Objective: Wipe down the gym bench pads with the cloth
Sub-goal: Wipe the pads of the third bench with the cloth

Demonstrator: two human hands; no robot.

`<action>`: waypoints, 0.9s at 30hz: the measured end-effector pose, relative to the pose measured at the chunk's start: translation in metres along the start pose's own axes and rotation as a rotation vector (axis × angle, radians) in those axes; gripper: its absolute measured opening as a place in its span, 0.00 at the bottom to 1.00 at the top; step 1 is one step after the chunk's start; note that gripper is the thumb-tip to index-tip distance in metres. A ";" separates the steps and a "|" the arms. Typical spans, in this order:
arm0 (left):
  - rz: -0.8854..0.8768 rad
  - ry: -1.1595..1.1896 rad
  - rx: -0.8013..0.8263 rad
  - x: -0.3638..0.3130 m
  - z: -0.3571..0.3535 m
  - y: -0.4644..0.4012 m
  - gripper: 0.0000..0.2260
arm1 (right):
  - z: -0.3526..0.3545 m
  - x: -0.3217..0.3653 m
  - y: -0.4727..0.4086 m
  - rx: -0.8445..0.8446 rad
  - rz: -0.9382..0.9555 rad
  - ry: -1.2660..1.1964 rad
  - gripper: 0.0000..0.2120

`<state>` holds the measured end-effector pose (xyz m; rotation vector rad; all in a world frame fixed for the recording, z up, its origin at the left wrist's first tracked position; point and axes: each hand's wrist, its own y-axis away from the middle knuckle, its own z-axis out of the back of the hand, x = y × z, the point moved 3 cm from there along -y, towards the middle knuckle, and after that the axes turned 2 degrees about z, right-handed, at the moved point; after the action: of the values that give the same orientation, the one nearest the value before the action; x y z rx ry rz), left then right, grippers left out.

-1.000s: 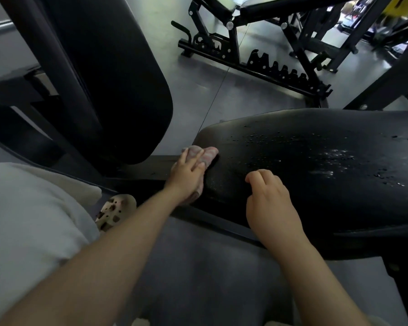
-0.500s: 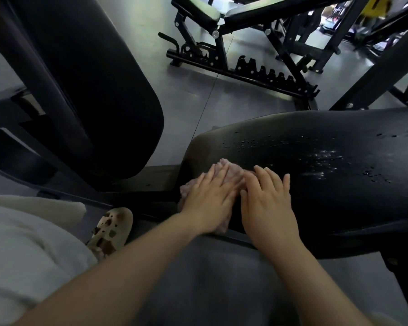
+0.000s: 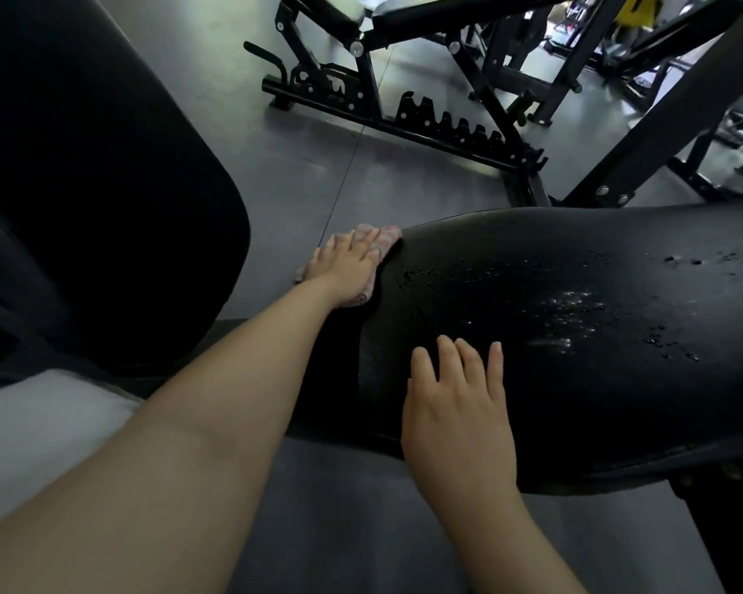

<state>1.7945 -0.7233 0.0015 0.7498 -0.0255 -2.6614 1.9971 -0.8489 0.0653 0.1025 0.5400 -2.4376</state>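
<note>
The right hand (image 3: 457, 405) is lying flat on the near edge of the black pad (image 3: 575, 379), fingers straight and slightly spread, holding nothing. Farther out, the left hand (image 3: 346, 265) is pressing the pinkish cloth (image 3: 382, 237) against the pad's far left end with straight fingers laid over it. Water droplets (image 3: 575, 306) are sitting on the pad to the right. Beyond, a second bench (image 3: 404, 100) is standing on the grey floor (image 3: 318, 165).
</note>
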 end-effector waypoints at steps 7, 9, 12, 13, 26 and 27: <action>0.059 0.088 0.005 -0.003 0.011 -0.016 0.24 | 0.000 0.002 0.000 -0.020 -0.002 -0.005 0.21; 0.033 0.074 -0.020 -0.004 0.012 -0.008 0.22 | 0.000 0.002 0.000 -0.024 -0.001 -0.003 0.20; -0.022 0.027 -0.016 -0.001 0.010 0.008 0.23 | 0.001 0.001 -0.001 -0.029 0.005 -0.001 0.19; -0.025 0.019 0.010 0.000 0.007 0.015 0.23 | 0.000 0.001 -0.001 -0.030 0.006 0.000 0.18; 0.082 -0.111 -0.007 0.019 -0.024 0.137 0.27 | 0.012 0.002 0.002 -0.082 0.101 -0.190 0.17; 0.076 -0.157 -0.027 0.011 -0.030 0.147 0.27 | 0.015 0.001 0.002 -0.092 0.089 -0.262 0.16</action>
<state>1.8518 -0.8611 -0.0125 0.5199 -0.0574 -2.6363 1.9982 -0.8570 0.0778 -0.2240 0.5157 -2.2892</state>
